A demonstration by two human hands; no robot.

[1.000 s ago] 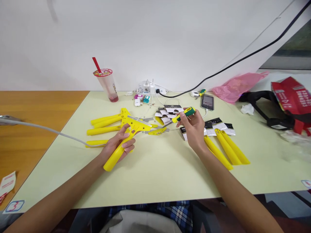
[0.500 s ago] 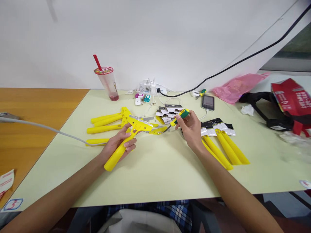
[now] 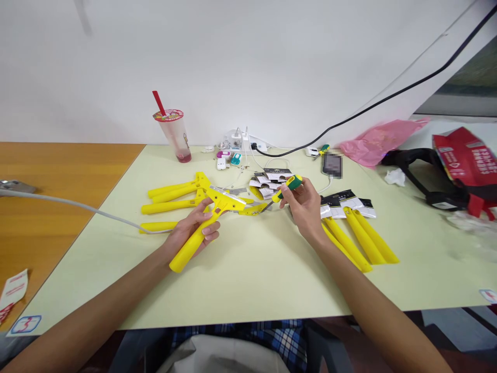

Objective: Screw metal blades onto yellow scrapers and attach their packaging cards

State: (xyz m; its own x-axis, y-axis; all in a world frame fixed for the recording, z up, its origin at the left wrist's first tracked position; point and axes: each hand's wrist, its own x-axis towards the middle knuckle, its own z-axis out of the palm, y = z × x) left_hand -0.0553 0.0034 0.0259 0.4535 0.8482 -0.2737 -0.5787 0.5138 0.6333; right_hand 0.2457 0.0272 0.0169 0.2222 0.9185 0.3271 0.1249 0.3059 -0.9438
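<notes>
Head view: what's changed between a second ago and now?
Right hand shifted slightly left with the screwdriver; its shaft now slants more steeply down toward the small yellow piece. Nothing taken or let go: left hand still grips the yellow tool. Phone stayed put.

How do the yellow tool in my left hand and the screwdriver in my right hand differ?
The yellow tool is mostly yellow; the screwdriver has a green and yellow handle. The yellow tool looks larger and has a wide head, while the screwdriver has a thin shaft. Both are being held.
</notes>
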